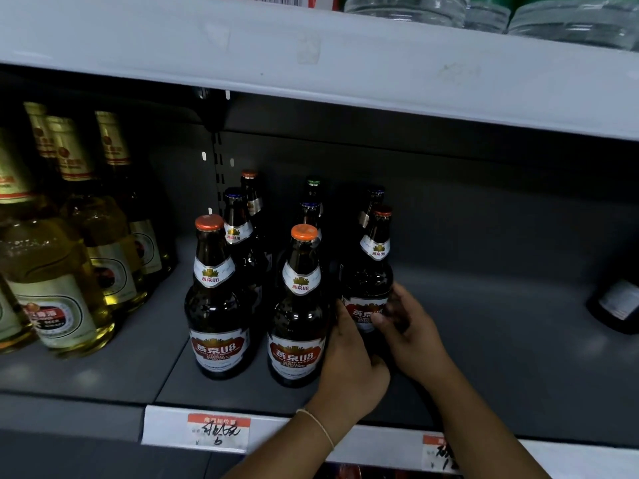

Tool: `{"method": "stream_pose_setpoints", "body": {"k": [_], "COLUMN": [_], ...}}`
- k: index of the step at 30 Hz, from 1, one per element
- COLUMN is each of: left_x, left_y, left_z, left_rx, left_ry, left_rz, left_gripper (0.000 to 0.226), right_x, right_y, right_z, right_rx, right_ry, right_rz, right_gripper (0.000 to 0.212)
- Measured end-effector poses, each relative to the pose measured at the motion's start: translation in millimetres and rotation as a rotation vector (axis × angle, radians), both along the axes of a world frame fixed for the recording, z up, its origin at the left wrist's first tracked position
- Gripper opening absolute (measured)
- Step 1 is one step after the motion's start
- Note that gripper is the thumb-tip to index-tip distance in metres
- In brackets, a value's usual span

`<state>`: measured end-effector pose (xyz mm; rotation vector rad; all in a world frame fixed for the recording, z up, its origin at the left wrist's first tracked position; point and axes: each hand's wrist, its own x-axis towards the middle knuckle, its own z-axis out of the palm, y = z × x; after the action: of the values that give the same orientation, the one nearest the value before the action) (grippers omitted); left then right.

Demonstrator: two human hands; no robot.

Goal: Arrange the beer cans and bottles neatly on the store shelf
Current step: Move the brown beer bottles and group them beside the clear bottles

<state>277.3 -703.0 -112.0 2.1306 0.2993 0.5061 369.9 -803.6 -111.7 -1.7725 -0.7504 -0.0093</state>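
At far left on the grey metal shelf (103, 371) stand pale golden beer bottles (58, 281) with gold foil necks, packed close together. Just right of them, a perforated upright (218, 167) runs up the dark back panel. Near the middle, dark brown bottles stand in three short rows: an orange-capped front left bottle (216, 299), an orange-capped front middle bottle (300, 305), and a third bottle (371, 271) set slightly further back. The left hand (349, 368) curls round that third bottle's lower body, and the right hand (408, 326) wraps it from the other side. Handwritten price tags (218, 432) sit on the shelf's front edge. At far right lies a dark bottle (619, 305), well apart. Clear plastic bottles (484, 12) rest on the upper shelf (311, 53).
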Motion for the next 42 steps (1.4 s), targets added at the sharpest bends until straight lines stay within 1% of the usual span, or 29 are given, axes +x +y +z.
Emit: {"method": "stream_pose_setpoints", "body": {"k": [9,15,17,20,23,27,30,33,38,42], "left_x": [-1,-13,-23,-43,-45,-9,28,65,121,155], "left_y": [-2,-7,-10,-24,-46,-78,-113,-154,-225,-273], "left_z": [4,17,26,45,61,70,81,94,112,118], "left_rx": [0.011,0.069,0.037,-0.066,-0.037,0.099,0.091,0.083,0.108,0.144], "left_ry": [0.054,0.129,0.149,0.107,0.0,-0.131,-0.174,-0.222,-0.267,-0.265], "left_rz": [0.009,0.011,0.002,-0.096,-0.175,-0.187,-0.228,-0.282,-0.352,-0.377], "left_gripper": [0.097,0.093,0.089,0.078,0.069,0.058,0.05,0.044,0.04,0.04], "right_x": [-3,3,5,5,6,9,16,29,61,97], "right_y": [2,-4,-8,-19,-42,-89,-140,-192,-269,-315], "right_z": [3,4,8,22,36,57,72,80,90,89], "right_rx": [-0.003,0.012,0.064,0.155,0.181,0.184,0.187,0.195,0.204,0.211], "right_ry": [-0.001,0.08,0.121,0.142,0.108,0.026,-0.02,-0.026,-0.063,-0.069], "right_rz": [0.015,0.038,0.017,-0.061,-0.105,-0.198,-0.292,-0.375,-0.472,-0.515], "right_gripper": [0.057,0.058,0.053,0.044,0.038,0.024,0.019,0.018,0.023,0.02]}}
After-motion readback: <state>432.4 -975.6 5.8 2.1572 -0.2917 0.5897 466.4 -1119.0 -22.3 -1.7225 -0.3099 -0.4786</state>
